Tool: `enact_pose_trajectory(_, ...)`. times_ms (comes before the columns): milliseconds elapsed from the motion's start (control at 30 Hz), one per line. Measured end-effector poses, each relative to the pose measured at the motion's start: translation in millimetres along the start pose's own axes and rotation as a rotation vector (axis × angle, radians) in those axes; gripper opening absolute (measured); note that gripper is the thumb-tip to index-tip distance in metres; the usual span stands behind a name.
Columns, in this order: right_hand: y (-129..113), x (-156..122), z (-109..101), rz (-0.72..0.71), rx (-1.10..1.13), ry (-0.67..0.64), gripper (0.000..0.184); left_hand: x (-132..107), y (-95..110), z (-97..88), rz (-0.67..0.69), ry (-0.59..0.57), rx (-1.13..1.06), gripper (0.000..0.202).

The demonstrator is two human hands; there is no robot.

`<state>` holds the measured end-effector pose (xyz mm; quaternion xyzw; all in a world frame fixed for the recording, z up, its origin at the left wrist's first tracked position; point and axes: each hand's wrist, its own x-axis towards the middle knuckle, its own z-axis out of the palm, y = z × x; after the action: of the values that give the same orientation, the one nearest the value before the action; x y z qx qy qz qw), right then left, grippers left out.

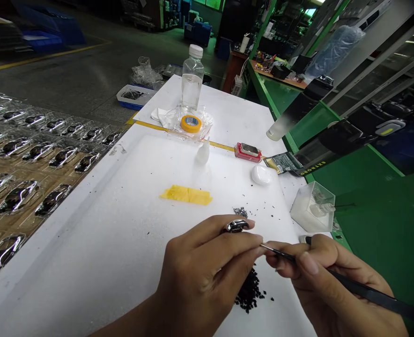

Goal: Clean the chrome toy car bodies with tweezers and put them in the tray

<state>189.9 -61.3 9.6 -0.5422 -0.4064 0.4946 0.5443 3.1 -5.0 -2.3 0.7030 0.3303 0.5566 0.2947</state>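
Note:
My left hand (203,271) is closed in a pinch on a small shiny black part (237,226), held just above the white table (105,234). My right hand (329,285) grips thin black tweezers (368,294) like a pen. Their tip touches my left fingertips, just below the part. A heap of tiny black pieces (249,291) lies on the white surface under both hands. A smaller scatter of black specks (240,211) lies just beyond the part.
A yellow tape strip (187,194), a small white dropper bottle (203,151), a white earbud-like case (261,175), a red box (248,151), a yellow tape roll (191,123) and a water bottle (192,77) sit farther back. A clear box (313,207) stands right. Trays of black parts (34,154) lie left.

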Motion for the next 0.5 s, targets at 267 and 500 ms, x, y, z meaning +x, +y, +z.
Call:
enact_pose_trajectory(267,-6,2,12,-0.017,0.033,0.01,0.013,0,2,2.1,-0.05,-0.014,-0.056,0.015)
enact_pose_trajectory(500,-16,9,-30,-0.074,-0.121,0.199,0.013,4,14,1.0,-0.731,-0.155,-0.37,0.019)
